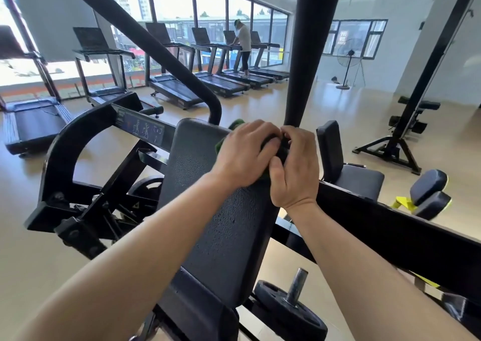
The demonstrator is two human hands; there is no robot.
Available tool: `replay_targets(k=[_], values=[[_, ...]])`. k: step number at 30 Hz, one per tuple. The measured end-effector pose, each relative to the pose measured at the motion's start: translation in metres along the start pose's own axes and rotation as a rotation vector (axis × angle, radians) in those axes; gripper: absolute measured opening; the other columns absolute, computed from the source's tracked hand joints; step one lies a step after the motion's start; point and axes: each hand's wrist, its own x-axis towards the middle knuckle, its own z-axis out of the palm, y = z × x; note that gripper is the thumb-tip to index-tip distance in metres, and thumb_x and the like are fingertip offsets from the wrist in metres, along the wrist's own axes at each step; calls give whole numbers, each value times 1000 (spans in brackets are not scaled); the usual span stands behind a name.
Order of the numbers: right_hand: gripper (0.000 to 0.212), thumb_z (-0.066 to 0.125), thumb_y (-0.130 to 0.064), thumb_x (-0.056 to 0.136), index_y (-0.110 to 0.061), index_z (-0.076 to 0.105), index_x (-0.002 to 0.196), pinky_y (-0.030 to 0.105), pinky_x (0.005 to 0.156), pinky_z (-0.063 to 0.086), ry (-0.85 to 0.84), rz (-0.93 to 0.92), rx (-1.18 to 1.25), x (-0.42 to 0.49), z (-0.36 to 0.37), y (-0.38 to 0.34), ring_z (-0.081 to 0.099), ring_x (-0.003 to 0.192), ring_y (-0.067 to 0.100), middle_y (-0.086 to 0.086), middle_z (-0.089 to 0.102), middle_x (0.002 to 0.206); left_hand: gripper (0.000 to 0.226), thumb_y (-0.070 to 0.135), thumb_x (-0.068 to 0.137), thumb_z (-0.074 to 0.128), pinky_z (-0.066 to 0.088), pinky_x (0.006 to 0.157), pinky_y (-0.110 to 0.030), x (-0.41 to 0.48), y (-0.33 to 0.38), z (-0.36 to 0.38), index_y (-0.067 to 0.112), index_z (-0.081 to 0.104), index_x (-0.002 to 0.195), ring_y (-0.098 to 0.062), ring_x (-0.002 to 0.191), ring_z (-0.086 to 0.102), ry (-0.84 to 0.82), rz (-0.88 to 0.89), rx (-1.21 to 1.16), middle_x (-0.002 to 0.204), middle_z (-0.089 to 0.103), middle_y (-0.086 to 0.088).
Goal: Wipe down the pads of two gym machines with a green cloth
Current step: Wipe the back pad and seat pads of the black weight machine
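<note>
Black textured pad (229,210), left hand (244,156) and right hand (294,171), grip clenched on green cloth (220,144) atop, treadmills (177,91) beyond

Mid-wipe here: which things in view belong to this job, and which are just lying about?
Job:
- green cloth, gripped by left hand and right hand
- long pad under them
- neighbouring seat pad, perhaps next

Lying about:
- treadmills
- standing fan
- weight plate
- yellow-trimmed roller pads
</note>
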Motion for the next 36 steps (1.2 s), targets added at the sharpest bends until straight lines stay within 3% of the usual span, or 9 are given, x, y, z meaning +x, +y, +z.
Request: replay_targets(k=[3,8,12,15,18,20,24,30,36], values=[[62,40,-35,89,7,52,133,50,95,46,-9,10,-36,0,-1,-1,54,110,39,21,56,122,33,29,103,42,49,84,-32,-4,-16,-4,18,72,112,-16,100,62,17,89,12,113,68,4],[56,42,-33,88,3,55,129,49,92,46,-28,5,-48,-2,1,-1,55,106,37,17,59,118,37,31,103,38,49,85,-39,10,-72,-24,17,72,107,-23,101,64,95,-225,134,117,69,3],[49,44,-31,86,-1,57,122,52,88,47,-27,16,-48,-2,0,0,55,103,35,14,59,113,35,26,102,39,47,87,-41,8,-70,-17,14,72,97,-26,100,60,205,-322,117,111,69,-2],[50,43,-32,88,0,56,125,51,88,47,-17,17,-40,-3,0,0,55,101,34,14,58,112,30,20,99,44,46,93,-42,-9,-34,4,9,72,98,-25,104,57,276,-227,67,110,66,-7],[55,36,-39,93,-1,54,129,47,88,46,-10,22,-55,-2,0,-3,56,101,34,16,59,113,28,15,98,49,40,108,-42,-37,5,33,2,69,114,-28,122,52,338,-73,18,121,63,-13],[57,34,-41,94,-1,54,129,47,89,46,-19,26,-75,-1,0,-5,56,102,34,16,60,115,37,19,101,46,34,116,-47,-50,9,42,0,63,128,-31,136,45,323,-9,2,133,58,-16],[56,34,-40,95,-1,55,129,48,89,46,-33,5,-93,-1,1,-2,55,102,35,16,60,116,42,15,103,42,30,118,-51,-60,-8,38,2,52,141,-30,147,34,295,7,16,148,49,-13],[54,38,-38,91,-2,57,127,46,88,45,-19,34,-68,-3,2,1,54,100,33,14,58,111,48,25,105,32,14,124,-52,-51,-42,19,16,36,152,-16,152,23,238,-216,34,161,28,3],[47,42,-32,87,-2,58,120,50,86,47,-8,48,-66,-4,4,0,54,98,32,14,59,107,54,36,107,24,3,125,-49,-52,-103,-6,23,17,158,-12,154,12,213,-430,120,167,6,10]])
